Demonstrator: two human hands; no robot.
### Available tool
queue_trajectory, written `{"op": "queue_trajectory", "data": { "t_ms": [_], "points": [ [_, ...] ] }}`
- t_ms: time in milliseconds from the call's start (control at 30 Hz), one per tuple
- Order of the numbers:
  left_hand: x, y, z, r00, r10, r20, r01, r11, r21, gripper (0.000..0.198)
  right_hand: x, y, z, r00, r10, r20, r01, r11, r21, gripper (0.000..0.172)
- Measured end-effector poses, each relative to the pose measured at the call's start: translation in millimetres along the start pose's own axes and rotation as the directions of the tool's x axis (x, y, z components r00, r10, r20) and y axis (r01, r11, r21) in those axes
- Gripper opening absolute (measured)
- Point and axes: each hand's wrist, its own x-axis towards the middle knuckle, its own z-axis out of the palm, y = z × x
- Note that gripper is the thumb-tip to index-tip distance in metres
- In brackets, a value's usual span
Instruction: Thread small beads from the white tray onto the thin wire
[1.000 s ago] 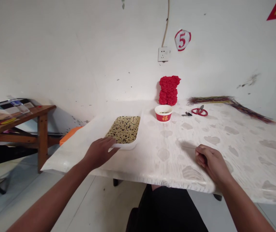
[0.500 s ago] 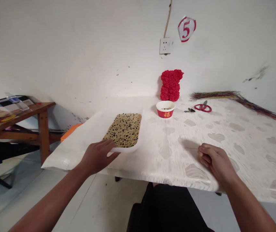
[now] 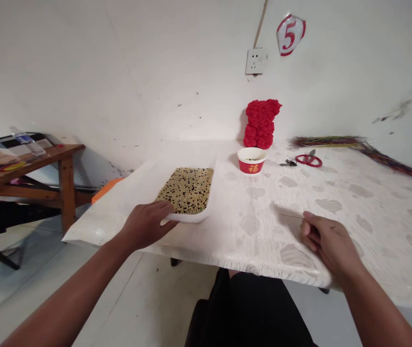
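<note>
My left hand is closed on the near left corner of a shallow white tray, fingers over the rim and thumb beneath it. Small beads, mostly pale gold with black ones scattered among them, cover the tray's bottom. My right hand hovers near the table's front edge, thumb and finger pinching a thin straight wire. That wire points left towards the tray, with its shadow on the cloth. Further back stands a red and white paper bowl with some small pieces inside.
Behind the bowl, a red rose bear stands against the wall. Red-handled scissors and a small dark tool lie to its right. A bundle of coloured wires runs along the back. A wooden bench stands at left.
The view has shifted slightly. The wire now slopes a little, and my right thumb is straighter along it. My left hand keeps its hold on the tray corner.
</note>
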Motion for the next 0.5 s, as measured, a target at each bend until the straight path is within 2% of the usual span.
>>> {"op": "queue_trajectory", "data": {
  "t_ms": [233, 400, 500],
  "points": [
    [45, -10, 15.6, 0.997, -0.050, -0.063, 0.051, 0.999, 0.017, 0.025, -2, -3, 2, 0.998, -0.052, 0.028, 0.052, 0.999, -0.007, 0.039],
    [35, -14, 14.7, 0.997, -0.010, -0.077, 0.010, 1.000, -0.002, 0.034, -1, -1, 0, 0.996, -0.070, 0.054, 0.071, 0.997, -0.020, 0.037],
    [31, -13, 13.8, 0.997, -0.024, -0.079, 0.025, 1.000, 0.007, 0.036, 0, -1, 0, 0.995, -0.091, 0.051, 0.092, 0.996, -0.020, 0.036]
  ]
}}
